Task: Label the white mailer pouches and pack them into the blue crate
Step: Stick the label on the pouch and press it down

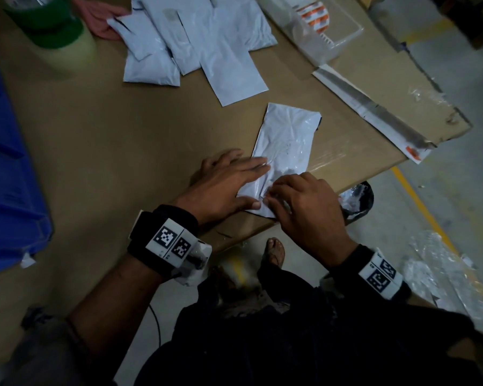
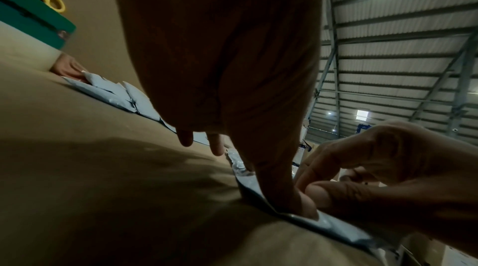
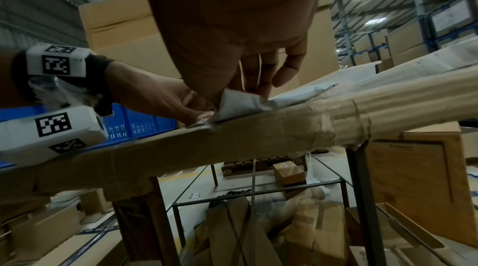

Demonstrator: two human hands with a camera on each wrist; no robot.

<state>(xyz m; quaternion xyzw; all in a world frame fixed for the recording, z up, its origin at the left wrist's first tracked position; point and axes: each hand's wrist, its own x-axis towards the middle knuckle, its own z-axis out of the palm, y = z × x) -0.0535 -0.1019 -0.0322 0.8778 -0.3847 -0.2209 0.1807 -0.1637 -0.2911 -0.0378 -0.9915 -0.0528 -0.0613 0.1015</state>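
One white mailer pouch [image 1: 286,146] lies on the cardboard-covered table [image 1: 123,151] near its front edge. My left hand [image 1: 232,178] presses flat on the pouch's near left end, fingers straight and thumb on the pouch. My right hand [image 1: 299,201] has its fingers curled at the same end. In the right wrist view that near edge of the pouch [image 3: 240,102] is lifted between its thumb and fingers. A pile of several more pouches [image 1: 195,43] lies at the back. The blue crate [image 1: 6,162] stands at the left.
Another person's hand [image 2: 68,68] touches the pile. A green tape dispenser [image 1: 48,23] stands back left and a clear label dispenser [image 1: 315,18] back right. A long backing strip [image 1: 374,115] lies along the right edge. A black bin [image 1: 359,201] sits below the front edge.
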